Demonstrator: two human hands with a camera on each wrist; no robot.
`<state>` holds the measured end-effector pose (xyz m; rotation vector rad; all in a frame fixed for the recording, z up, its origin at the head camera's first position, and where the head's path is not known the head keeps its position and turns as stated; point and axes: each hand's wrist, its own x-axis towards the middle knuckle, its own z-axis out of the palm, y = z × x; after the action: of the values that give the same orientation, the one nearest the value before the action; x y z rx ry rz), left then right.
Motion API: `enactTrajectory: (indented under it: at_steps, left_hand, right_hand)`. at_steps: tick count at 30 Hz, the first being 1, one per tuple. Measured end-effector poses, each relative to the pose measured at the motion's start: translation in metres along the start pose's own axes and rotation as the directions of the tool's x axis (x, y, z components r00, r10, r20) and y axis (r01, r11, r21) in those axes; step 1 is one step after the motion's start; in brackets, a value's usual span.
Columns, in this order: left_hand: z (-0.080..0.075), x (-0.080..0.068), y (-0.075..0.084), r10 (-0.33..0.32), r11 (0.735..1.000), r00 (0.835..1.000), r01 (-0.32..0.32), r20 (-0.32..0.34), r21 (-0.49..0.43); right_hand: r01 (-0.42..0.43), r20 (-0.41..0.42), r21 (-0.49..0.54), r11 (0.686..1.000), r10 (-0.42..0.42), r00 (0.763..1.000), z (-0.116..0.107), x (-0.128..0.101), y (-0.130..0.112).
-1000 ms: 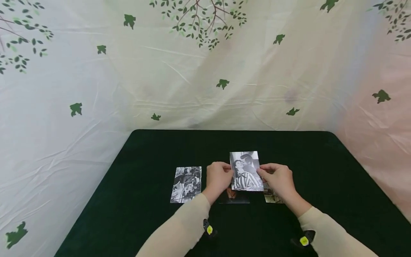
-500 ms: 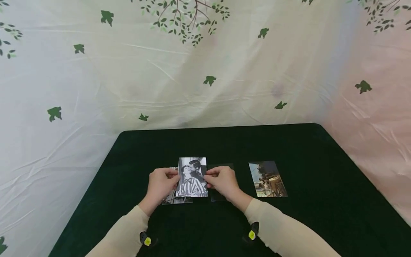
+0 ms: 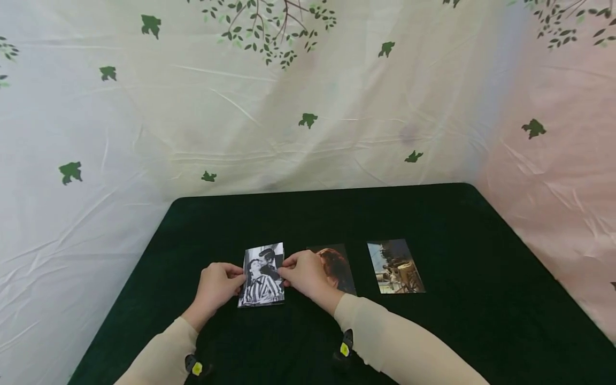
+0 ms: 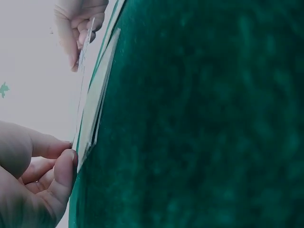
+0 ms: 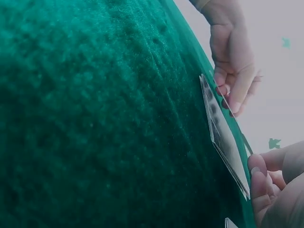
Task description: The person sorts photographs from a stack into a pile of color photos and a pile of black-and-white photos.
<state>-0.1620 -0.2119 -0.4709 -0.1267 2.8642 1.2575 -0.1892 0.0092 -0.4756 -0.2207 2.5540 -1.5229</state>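
A black-and-white photo card [image 3: 262,275], picturing a couple, is held by both hands at the left of the row. My left hand [image 3: 218,286] pinches its left edge between thumb and fingers. On the opposite edge, my right hand [image 3: 310,275] pinches it the same way. Seen edge-on in the right wrist view, a small stack of cards [image 5: 225,137] lies on the cloth beneath, with a narrow gap up to the held card. That stack is almost wholly covered in the head view. The middle photo card [image 3: 339,267], showing reddish hair, is partly behind my right hand.
A colour photo card [image 3: 397,267] with a drum-like shape lies to the right. All rest on a table with a dark green cloth [image 3: 447,331]. Behind stands a pale fabric backdrop [image 3: 356,96] with leaf prints.
Both hands have carried the black-and-white card left and down, from above the middle card to just over the left stack. The head view has swung somewhat to the right.
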Motion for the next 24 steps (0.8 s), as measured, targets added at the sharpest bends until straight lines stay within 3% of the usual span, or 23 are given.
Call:
enactTrajectory:
  at_steps: [8,24]
  left_hand:
    - [0.001,0.003,-0.007,-0.046,0.999,0.999,0.046,0.018,0.003]
    - [0.003,0.003,-0.006,-0.047,0.999,0.999,0.047,0.015,0.016]
  right_hand:
    - [0.004,0.015,-0.041,0.999,-0.003,1.000,0.007,0.002,0.002]
    - [-0.029,-0.037,-0.088,0.996,0.026,0.999,0.016,0.001,0.009]
